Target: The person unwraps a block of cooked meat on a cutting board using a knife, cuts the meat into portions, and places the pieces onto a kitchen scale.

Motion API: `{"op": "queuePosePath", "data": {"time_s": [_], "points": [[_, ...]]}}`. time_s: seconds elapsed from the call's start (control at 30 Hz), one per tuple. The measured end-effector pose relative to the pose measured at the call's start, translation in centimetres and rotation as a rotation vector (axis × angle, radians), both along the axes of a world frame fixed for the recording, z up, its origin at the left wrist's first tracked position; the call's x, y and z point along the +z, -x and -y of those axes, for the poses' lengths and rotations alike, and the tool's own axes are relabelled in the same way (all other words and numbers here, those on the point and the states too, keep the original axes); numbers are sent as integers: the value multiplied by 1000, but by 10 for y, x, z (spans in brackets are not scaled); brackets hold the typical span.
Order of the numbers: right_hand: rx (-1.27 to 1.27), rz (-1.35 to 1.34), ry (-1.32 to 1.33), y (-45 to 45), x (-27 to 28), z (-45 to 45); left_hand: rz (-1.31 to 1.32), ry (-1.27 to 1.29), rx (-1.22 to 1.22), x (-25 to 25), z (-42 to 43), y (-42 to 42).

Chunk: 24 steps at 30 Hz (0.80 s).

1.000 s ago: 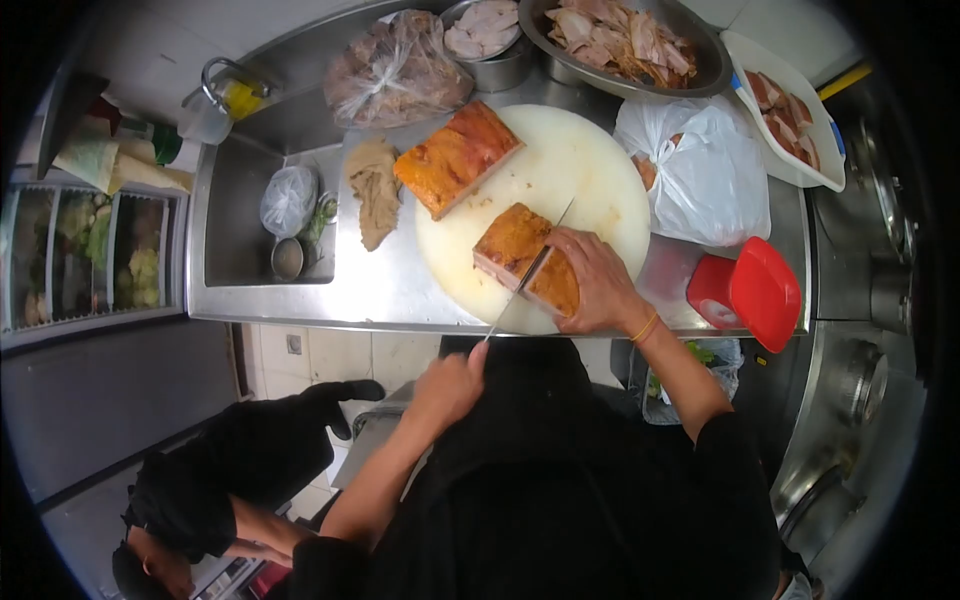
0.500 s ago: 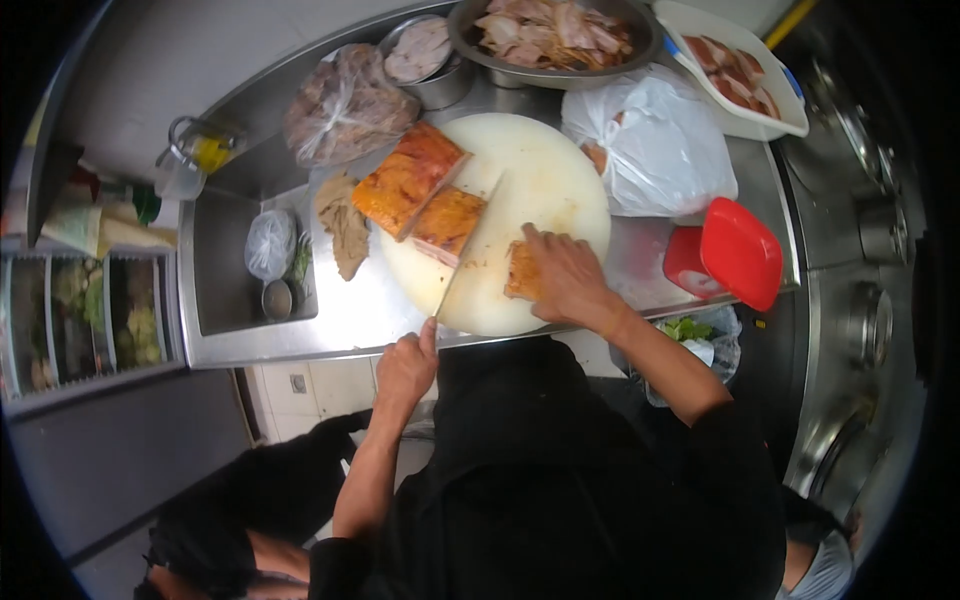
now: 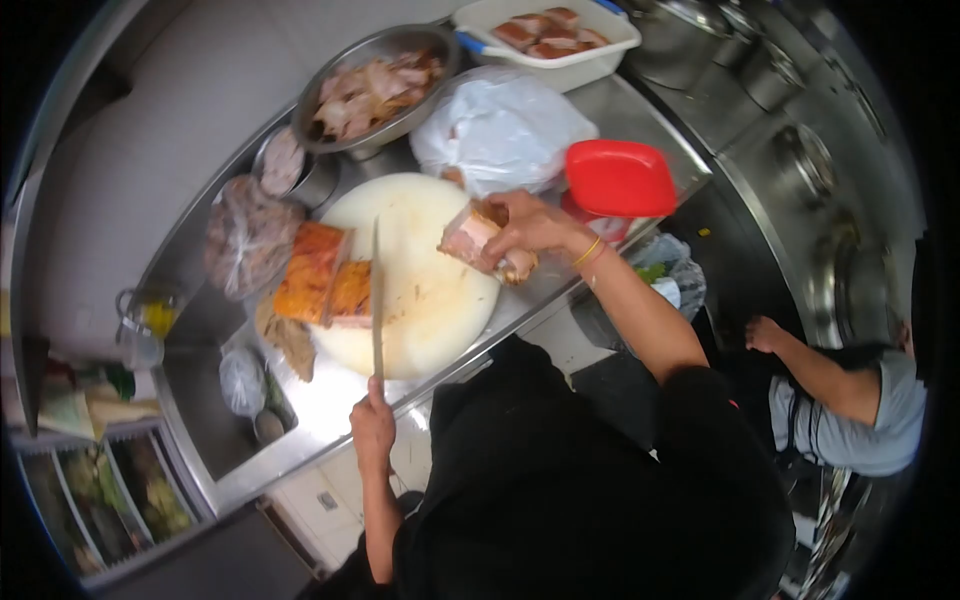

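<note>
My left hand (image 3: pixel 373 428) is closed around the handle of a long knife (image 3: pixel 377 300). Its blade stands on edge beside two slabs of roast pork with orange-brown skin, a larger one (image 3: pixel 306 272) and a smaller one (image 3: pixel 350 292). Both slabs lie on the left part of a round white cutting board (image 3: pixel 430 320). In my right hand (image 3: pixel 540 225) is a cut piece of roast pork (image 3: pixel 468 236), gripped over the board's right edge with its pale meat side showing. Part of that piece is hidden under my fingers.
Behind the board stand a metal bowl of sliced meat (image 3: pixel 375 95), a white plastic bag (image 3: pixel 495 130) and a white tub of meat chunks (image 3: pixel 555 62). A red container (image 3: pixel 620 178) is at the right. Beyond a brown cloth (image 3: pixel 285 335) is a sink (image 3: pixel 215 420). Another person (image 3: pixel 850 390) stands at right.
My right hand has lifted the pork piece from the board and moved it right. The view has turned toward the right. My left hand still holds the knife beside the slabs.
</note>
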State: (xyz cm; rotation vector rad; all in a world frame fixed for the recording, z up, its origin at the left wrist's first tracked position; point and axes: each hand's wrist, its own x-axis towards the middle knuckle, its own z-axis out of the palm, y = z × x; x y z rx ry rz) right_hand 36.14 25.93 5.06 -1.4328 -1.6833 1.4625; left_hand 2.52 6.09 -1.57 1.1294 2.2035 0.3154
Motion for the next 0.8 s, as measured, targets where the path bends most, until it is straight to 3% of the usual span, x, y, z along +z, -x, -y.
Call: {"op": "queuePosePath", "data": {"time_s": [0.1, 0.2, 0.5, 0.8], "points": [[-161, 117, -129, -44, 53, 7, 140, -26, 31, -8, 12, 4], [-313, 495, -304, -92, 72, -6, 243, -88, 71, 1, 27, 1], [-225, 988, -423, -159, 19, -12, 334, -183, 21, 4, 50, 10], [-179, 777, -490, -175, -2, -4, 361, -145, 40, -2, 81, 26]]}}
